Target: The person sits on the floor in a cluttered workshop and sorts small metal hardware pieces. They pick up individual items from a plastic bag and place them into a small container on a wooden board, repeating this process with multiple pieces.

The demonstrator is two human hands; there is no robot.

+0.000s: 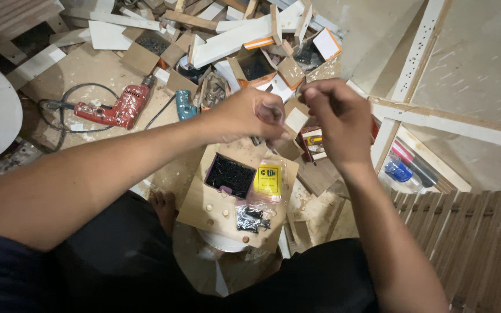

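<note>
Fingers of left hand [256, 113] and right hand [334, 113] pinch shut at frame centre above an open screw box [230, 175]; whatever they grip is too small to tell.

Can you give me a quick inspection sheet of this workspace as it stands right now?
Surface: a plywood board with dowel plugs lies on a dusty floor between the person's knees.
Job's things: an open box of dark screws and a clear bag with a yellow label sit on the board.
Clutter: open cardboard boxes, white wood offcuts and a blue bottle.
Grippers: left hand and right hand are raised together above the board, fingers pinched on something too small to make out.
Cables: a black cord loops by the red power drill.
Surroundings: a white frame and a slatted wooden panel at the right.
</note>
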